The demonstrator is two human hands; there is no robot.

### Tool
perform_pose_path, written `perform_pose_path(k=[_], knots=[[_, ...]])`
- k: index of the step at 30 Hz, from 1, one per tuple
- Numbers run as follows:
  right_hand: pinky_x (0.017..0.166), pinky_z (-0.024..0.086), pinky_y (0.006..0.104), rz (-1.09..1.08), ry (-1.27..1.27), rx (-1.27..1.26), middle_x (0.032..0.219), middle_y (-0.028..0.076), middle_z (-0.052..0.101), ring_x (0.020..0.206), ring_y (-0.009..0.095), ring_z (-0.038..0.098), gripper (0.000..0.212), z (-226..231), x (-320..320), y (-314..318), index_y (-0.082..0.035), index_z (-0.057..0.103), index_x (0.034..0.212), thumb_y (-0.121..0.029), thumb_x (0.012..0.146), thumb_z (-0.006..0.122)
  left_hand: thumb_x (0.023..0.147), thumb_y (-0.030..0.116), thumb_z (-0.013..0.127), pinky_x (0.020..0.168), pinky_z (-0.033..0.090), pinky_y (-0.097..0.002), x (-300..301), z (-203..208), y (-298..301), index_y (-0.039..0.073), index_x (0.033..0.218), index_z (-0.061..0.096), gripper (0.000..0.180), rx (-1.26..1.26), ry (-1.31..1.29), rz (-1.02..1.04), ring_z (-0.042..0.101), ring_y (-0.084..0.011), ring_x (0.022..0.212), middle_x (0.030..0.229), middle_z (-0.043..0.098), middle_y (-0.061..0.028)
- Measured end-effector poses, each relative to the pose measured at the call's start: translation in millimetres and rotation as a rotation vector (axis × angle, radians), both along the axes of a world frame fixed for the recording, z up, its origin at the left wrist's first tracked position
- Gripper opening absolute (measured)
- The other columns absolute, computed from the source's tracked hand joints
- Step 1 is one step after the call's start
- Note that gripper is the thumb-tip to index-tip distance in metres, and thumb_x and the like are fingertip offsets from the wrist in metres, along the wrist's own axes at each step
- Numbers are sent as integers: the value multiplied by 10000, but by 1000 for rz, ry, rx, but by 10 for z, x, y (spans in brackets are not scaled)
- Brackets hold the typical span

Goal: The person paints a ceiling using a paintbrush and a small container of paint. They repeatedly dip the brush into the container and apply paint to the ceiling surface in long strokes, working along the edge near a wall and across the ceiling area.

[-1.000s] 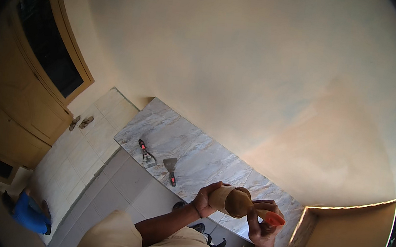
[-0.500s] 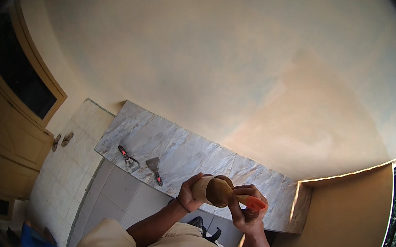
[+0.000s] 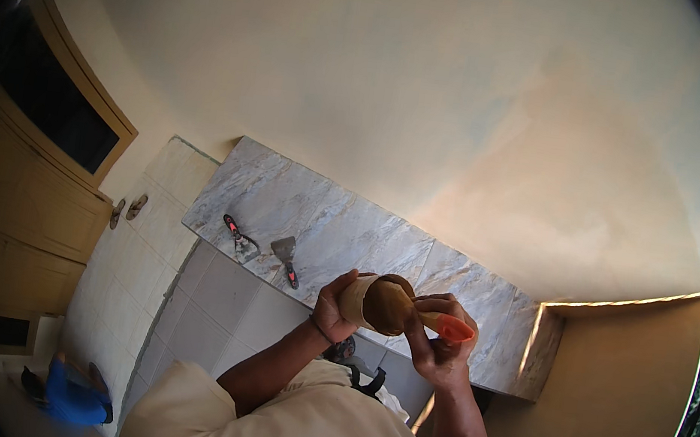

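Observation:
My left hand point(image 3: 336, 310) is wrapped round the side of a cream-coloured roll point(image 3: 358, 299), its brown open end turned toward the right. My right hand point(image 3: 441, 354) pinches a tapered tan piece with an orange-red end point(image 3: 455, 329). That piece reaches to the mouth of the roll; whether it is joined to the roll I cannot tell. Both hands are close together above the front edge of a grey-veined marble-look slab point(image 3: 358, 219). On the slab, left of my hands, lie a scraper point(image 3: 284, 252) and another tool with a red and black handle point(image 3: 234, 227).
A patchy plastered wall point(image 3: 366, 74) rises behind the slab. At the right is a tan panel point(image 3: 619, 353) beside a window. Left are a wooden door point(image 3: 35, 183), sandals point(image 3: 136, 207) on the tiled floor, and something blue point(image 3: 73, 394) low down.
The view has shifted, so the slab and tools sit higher. My left hand has tilted the roll so its brown mouth shows more openly. Both hands keep their hold.

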State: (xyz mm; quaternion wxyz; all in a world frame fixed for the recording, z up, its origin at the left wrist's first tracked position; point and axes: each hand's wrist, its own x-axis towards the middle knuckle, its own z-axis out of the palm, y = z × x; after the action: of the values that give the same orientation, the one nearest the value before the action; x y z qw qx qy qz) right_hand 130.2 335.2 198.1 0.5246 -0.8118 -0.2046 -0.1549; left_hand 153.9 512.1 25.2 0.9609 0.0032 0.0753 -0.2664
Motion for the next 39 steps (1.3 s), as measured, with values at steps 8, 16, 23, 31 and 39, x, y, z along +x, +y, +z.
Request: perform_pose_path(k=[8, 16, 23, 31, 39], knots=[[736, 549, 339, 29, 49, 105, 916, 154, 706, 806, 244, 690, 152, -193, -103, -97, 30, 646, 969, 83, 844, 715, 1037, 379, 589, 1062, 517, -464, -307, -73, -77, 0, 1256, 645, 442, 131, 62, 101, 686, -297, 1156, 1239, 709, -170], [858, 513, 327, 106, 194, 36, 989, 135, 688, 941, 203, 648, 133, -225, -156, 3, 1, 623, 1037, 3, 938, 713, 1037, 374, 592, 1045, 526, -448, -519, -161, -49, -3, 1246, 641, 434, 54, 113, 136, 692, -286, 1128, 1227, 709, -165], [879, 508, 331, 62, 162, 99, 985, 118, 696, 927, 188, 651, 128, -259, 41, 606, 4, 651, 1004, 2, 911, 739, 1038, 354, 596, 1038, 544, -435, -316, -117, 547, 13, 1232, 646, 396, 25, 98, 119, 701, -273, 1130, 1218, 716, -158], [760, 539, 307, -154, 282, 411, 951, 128, 717, 835, 180, 679, 99, -321, 247, 1521, 9, 668, 953, 38, 892, 740, 1039, 380, 579, 1081, 494, -479, 70, -204, 1590, -25, 1271, 635, 470, 71, 58, 77, 663, -309, 1195, 1280, 689, -180], [616, 555, 295, -342, 394, 760, 799, 93, 707, 632, 147, 651, 79, -407, 482, 1814, -4, 676, 929, -54, 907, 733, 1029, 337, 616, 1011, 552, -436, 457, -134, 1927, -12, 1244, 654, 411, 97, 64, 7, 710, -285, 1102, 1199, 720, -169]])
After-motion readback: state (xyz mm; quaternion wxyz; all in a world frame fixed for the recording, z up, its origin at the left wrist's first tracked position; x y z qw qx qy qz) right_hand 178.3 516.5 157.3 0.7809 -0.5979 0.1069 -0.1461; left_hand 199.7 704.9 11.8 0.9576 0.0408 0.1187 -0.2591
